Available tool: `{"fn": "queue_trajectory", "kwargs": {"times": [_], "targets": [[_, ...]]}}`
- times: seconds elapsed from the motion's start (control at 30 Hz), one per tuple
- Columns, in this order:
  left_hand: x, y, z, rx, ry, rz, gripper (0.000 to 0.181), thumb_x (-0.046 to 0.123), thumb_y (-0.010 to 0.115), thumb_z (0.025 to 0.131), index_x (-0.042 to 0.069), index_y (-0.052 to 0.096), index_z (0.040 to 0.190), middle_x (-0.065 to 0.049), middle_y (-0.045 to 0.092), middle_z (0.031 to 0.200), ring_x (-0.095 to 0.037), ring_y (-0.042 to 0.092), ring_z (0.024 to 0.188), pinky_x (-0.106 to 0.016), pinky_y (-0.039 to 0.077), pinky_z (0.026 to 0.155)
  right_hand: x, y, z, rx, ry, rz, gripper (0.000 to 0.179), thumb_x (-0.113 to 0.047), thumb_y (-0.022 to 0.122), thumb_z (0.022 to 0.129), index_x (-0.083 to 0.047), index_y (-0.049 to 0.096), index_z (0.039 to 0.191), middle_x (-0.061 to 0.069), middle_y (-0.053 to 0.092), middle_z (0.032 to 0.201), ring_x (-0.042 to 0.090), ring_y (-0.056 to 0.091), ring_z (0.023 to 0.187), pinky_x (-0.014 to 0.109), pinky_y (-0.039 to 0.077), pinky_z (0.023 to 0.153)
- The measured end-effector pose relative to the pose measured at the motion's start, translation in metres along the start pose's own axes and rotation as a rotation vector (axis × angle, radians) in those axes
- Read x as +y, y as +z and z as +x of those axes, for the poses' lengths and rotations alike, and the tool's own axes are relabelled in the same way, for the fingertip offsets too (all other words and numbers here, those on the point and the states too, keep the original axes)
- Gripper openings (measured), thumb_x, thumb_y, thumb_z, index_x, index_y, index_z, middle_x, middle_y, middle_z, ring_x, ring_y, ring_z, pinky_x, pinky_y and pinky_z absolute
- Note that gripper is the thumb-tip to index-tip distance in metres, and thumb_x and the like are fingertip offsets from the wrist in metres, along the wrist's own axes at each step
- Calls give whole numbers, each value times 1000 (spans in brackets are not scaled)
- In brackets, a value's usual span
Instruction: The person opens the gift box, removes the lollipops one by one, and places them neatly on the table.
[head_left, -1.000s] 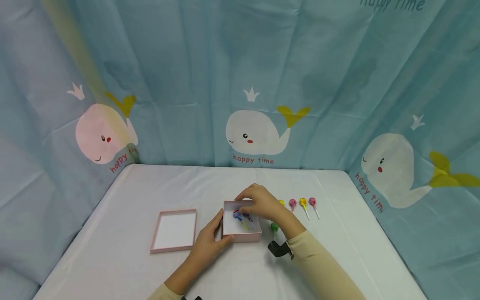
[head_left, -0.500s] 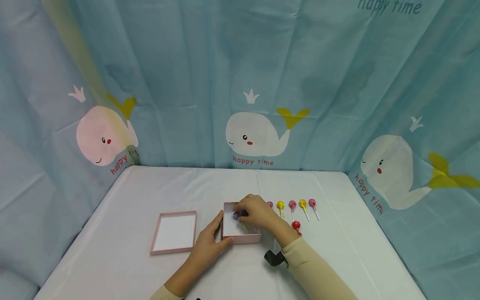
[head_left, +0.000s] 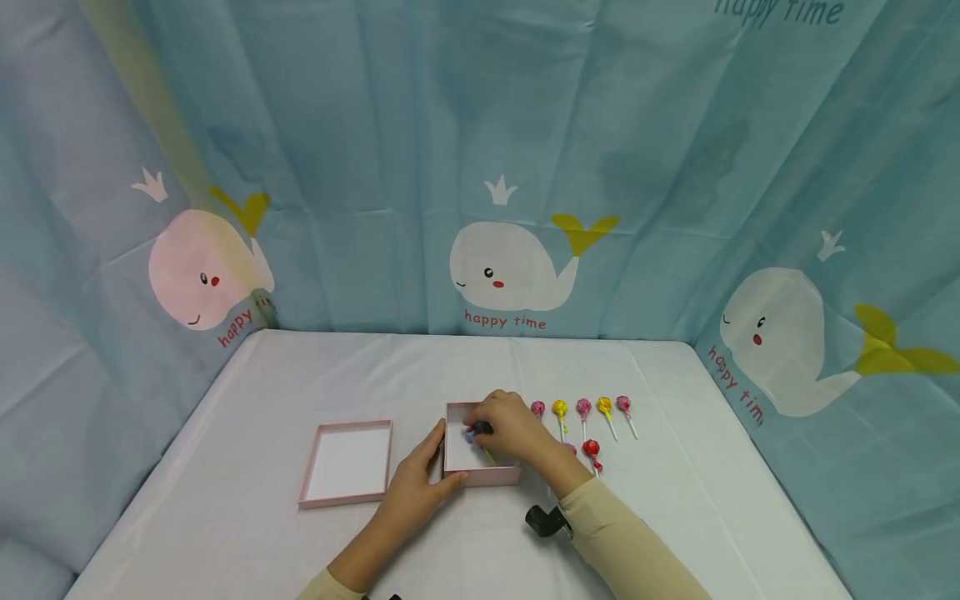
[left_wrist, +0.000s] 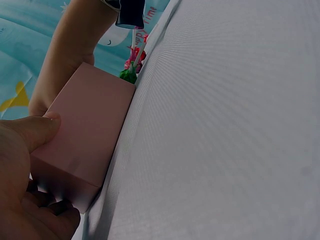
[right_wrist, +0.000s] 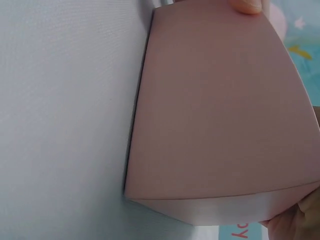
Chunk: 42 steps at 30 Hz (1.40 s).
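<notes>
A pink box [head_left: 492,477] without its lid stands on the white table. My left hand [head_left: 412,487] grips its left side, the thumb on the front wall and the other fingers round the side, as the left wrist view shows with the left thumb [left_wrist: 42,131] on the pink wall. My right hand [head_left: 513,425] reaches down into the box from the right and pinches a lollipop with a blue head [head_left: 470,437]. The lollipop's yellow stick points toward the front. The fingers hide part of the box's inside. In the right wrist view, the box's wall [right_wrist: 215,105] fills most of the picture.
A shallow pink lid [head_left: 348,462] lies left of the box. Right of it stands a row of lollipops, among them a yellow one [head_left: 559,407] and a pink one [head_left: 623,403]. A red lollipop [head_left: 592,448] lies nearer the front. A whale-print curtain [head_left: 360,250] surrounds the table.
My right hand has come lower into the box and its fingers have closed on the lollipop. The forearm has shifted slightly, uncovering more lollipops. My left hand stays on the box.
</notes>
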<state>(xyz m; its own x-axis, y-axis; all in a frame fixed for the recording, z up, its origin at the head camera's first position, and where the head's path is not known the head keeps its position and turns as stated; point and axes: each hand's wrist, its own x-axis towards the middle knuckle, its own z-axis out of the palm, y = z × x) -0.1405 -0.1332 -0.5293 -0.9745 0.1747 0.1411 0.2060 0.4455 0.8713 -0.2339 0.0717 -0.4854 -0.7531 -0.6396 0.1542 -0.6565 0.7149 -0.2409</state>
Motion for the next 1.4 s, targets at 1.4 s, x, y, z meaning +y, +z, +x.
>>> {"fn": "queue_trajectory", "kwargs": {"times": [1.4], "targets": [[-1,-2,1,-22,-8,-34,100,47,81,85,15,27,163,-6,28,167,-23,28,153,-43,31,123,0,-22,-10,257,83,279,21,-24,85,86,-26,78,105,-12,71,105,14,55,118,47,43,110]]}}
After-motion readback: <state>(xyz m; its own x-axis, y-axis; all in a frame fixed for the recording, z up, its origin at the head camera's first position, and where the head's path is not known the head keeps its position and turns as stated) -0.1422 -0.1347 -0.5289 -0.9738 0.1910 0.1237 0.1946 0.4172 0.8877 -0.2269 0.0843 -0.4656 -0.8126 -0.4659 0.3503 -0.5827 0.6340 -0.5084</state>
